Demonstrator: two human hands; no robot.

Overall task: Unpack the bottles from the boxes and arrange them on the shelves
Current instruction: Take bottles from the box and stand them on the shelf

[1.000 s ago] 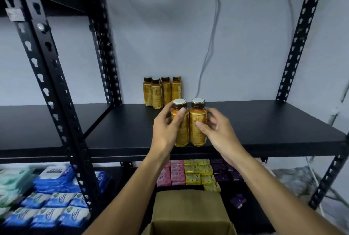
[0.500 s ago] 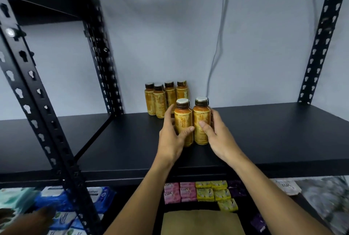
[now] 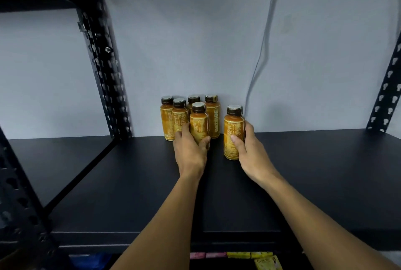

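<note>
- Pushed deeper and parted, two bottles now stand on the black shelf (image 3: 325,172).
- Left hand (image 3: 191,154) wraps the left bottle (image 3: 198,125), just before the back four bottles (image 3: 213,118); right hand (image 3: 250,153) wraps the right bottle (image 3: 232,133), set apart.
- Six bottles in all.

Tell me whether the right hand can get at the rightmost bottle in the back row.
Probably, once free: right hand grips its own bottle now, but nothing stands between it and that back bottle.
</note>
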